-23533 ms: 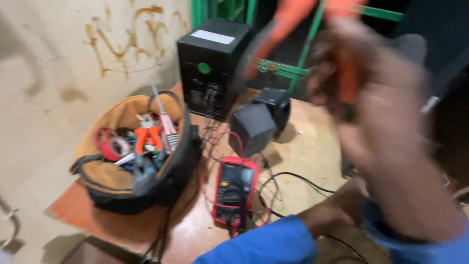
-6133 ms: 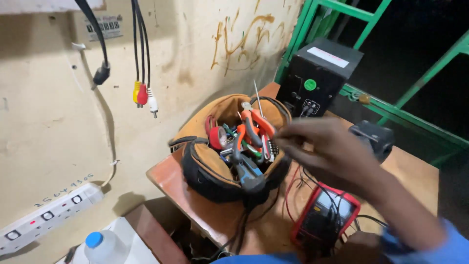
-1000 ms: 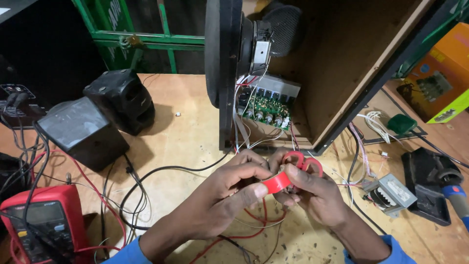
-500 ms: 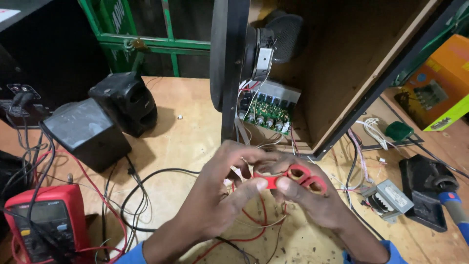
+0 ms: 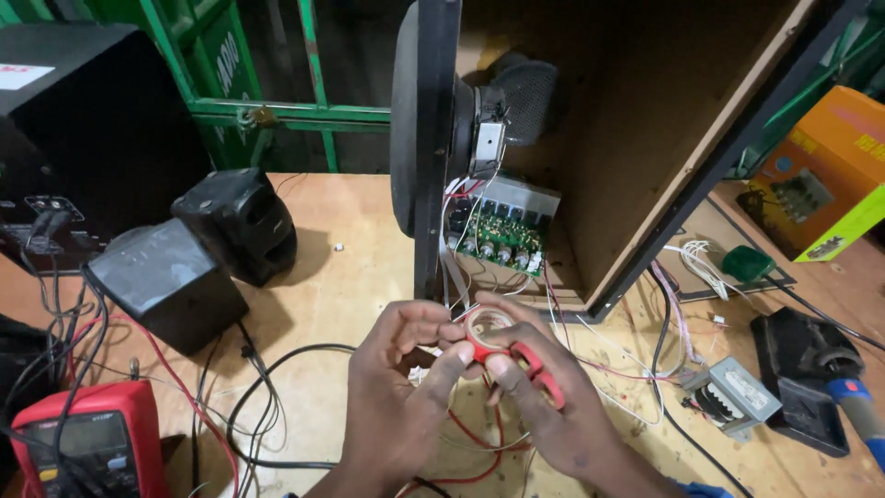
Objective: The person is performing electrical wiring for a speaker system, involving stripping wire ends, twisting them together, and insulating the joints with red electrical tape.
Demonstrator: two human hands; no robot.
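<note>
Red tape roll, just one, sits pinched between both hands at near centre, left hand and right hand gripping it with fingertips. Two small black speakers stand at the left, one open speaker cabinet beyond, and one red multimeter near left.

One head-worn camera looks steeply down from close above the wooden table. It faces the open speaker cabinet at the far edge, hands nearest.

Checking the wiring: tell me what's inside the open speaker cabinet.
Inside the speaker cabinet: a green circuit board, the speaker driver and loose wires. The front panel hides the cone.
</note>
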